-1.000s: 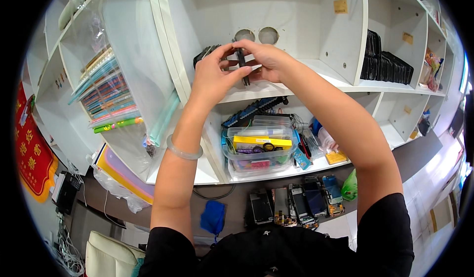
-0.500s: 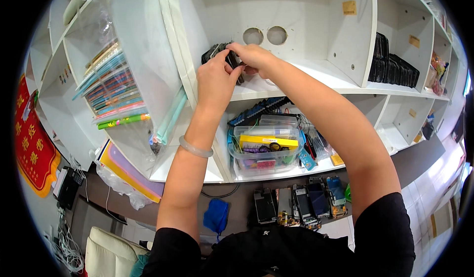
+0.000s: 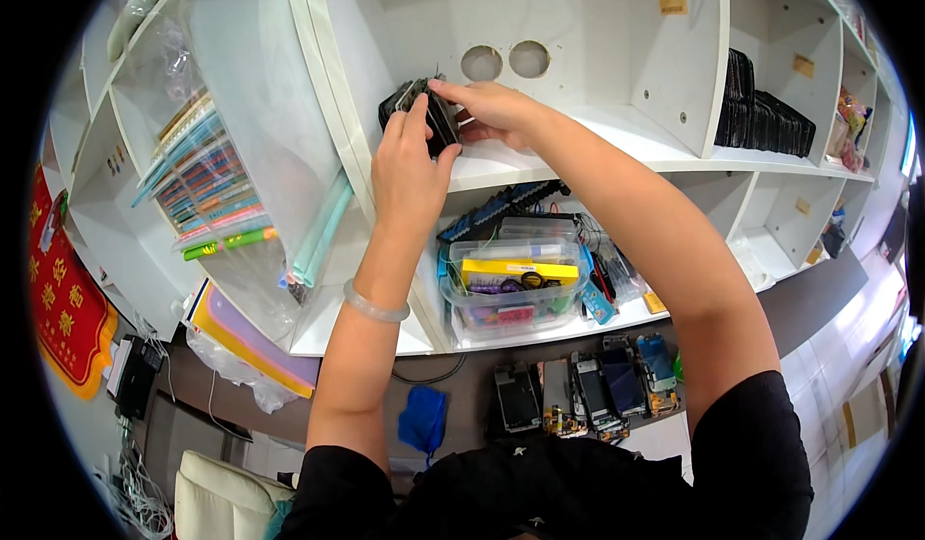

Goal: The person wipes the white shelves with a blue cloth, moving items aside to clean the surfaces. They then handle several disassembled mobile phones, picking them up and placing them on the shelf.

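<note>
A row of thin dark slabs, which look like phone screens [image 3: 441, 128], stands on edge at the left of the upper shelf, against its side wall. My left hand [image 3: 412, 159] is at the row's near side, its fingers over the top edges and the thumb held apart along the right. From the right, my right hand [image 3: 493, 114] reaches round the row's end, index finger on top and other fingers curled behind. Both hands are closed about the row. My fingers partly hide the slabs, and I cannot tell whether one is held singly.
Taken-apart phones [image 3: 597, 386] lie on the brown desk below, near a blue pouch [image 3: 422, 420]. A clear plastic box [image 3: 515, 299] of tools fills the lower shelf. More dark slabs [image 3: 766, 124] stand in the right compartment. Books [image 3: 207, 169] are at left.
My left hand has shifted slightly left and its thumb has parted from the right hand's fingers. The right hand has slid left over the row, with more of the front slab showing.
</note>
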